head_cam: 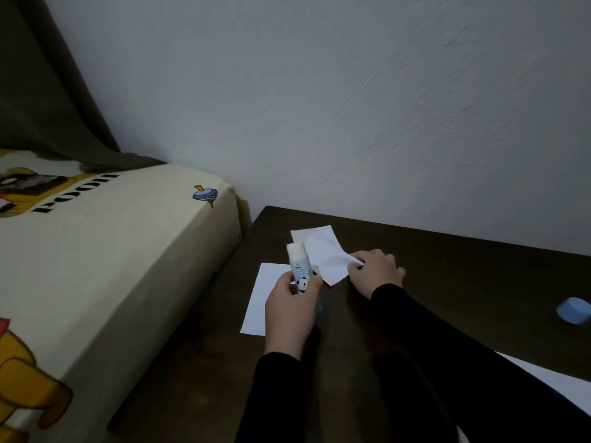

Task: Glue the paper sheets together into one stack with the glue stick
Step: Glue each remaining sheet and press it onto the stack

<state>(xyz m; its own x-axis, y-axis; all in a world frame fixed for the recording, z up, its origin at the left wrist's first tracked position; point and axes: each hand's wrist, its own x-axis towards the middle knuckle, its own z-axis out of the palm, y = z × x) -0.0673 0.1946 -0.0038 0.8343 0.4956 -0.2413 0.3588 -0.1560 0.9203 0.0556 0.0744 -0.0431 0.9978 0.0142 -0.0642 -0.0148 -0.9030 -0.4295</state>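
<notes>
The left hand (289,310) gripped the uncapped glue stick (299,268) while right-hand fingers (355,266) pinched a lifted sheet (323,254), which might crease or land crooked on the desk (447,266)

glue stick (299,267): uncapped, upright | paper sheets (323,252): white, seemingly lifted

Desk surface: open lanes and blockers

Bare dark desk (447,270) at centre right, between the sheets and blue cap (574,310) at right edge. Blockers: wall (383,123) along the far edge; mattress (128,266) tight against the left; papers (256,302) and both forearms fill lower centre.
</notes>
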